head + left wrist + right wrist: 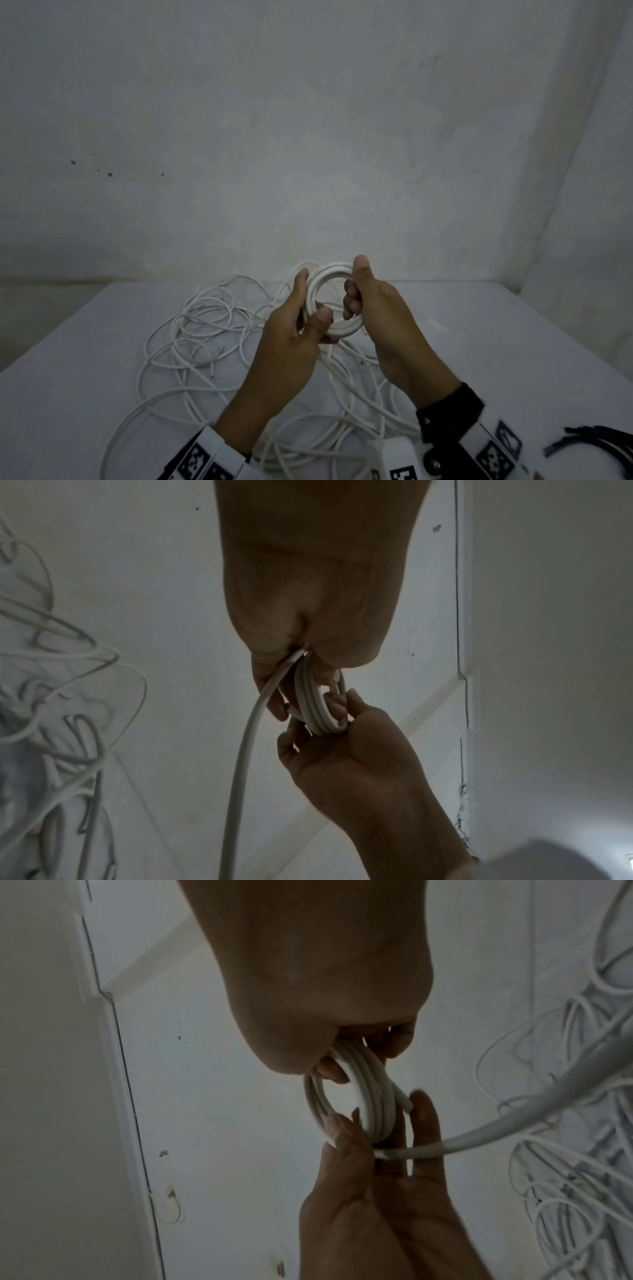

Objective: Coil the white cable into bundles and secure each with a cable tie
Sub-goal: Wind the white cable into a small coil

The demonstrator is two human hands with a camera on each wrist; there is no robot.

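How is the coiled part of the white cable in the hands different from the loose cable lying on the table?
The coil is a small, tight ring of several turns, held above the table by the left hand and the right hand. The loose cable lies on the table in wide, tangled, irregular loops, with no hand on it. Both are the same white cable, and neither shows a tie.

wrists: white marker-printed bands (202, 457) | right: black strap (448, 409)

The right hand (383, 318) hides the right side of the coil (334, 301). Below the coil, the loose cable (191, 342) runs off the head view's bottom edge, and beside the coil it blurs in both wrist views.
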